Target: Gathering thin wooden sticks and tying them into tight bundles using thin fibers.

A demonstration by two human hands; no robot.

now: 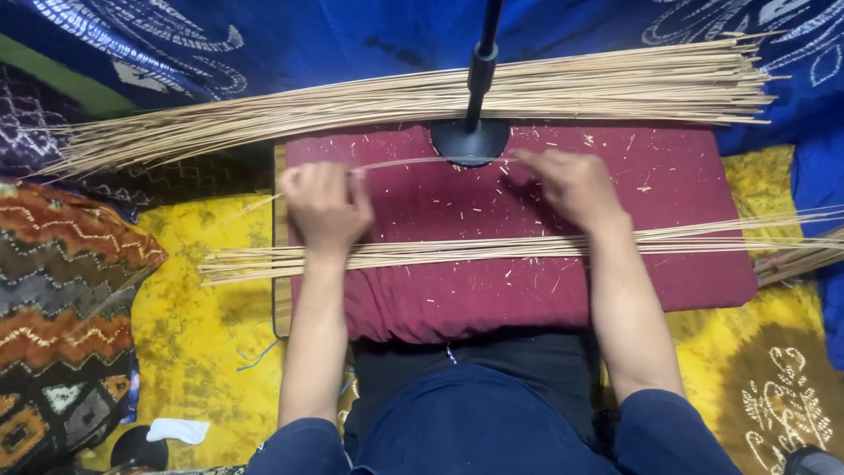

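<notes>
I take the maroon cushion [527,281] as my landmark and work down in size from there. Beyond its far edge lies the big bundle of pale reeds [422,101], long axis running left to right, fanning out past the cushion's left corner. Across the cushion's middle lies a thinner row of reeds [492,249], again left to right, passing under both my wrists. At the far edge's centre stands a black stand base [470,141] with its pole rising. Smallest is the single strip [413,162], just in front of that base, lying crosswise. My left hand [325,207] pinches its left end with fingers closed; my right hand [571,185] pinches its right end likewise, both about equally near it.
</notes>
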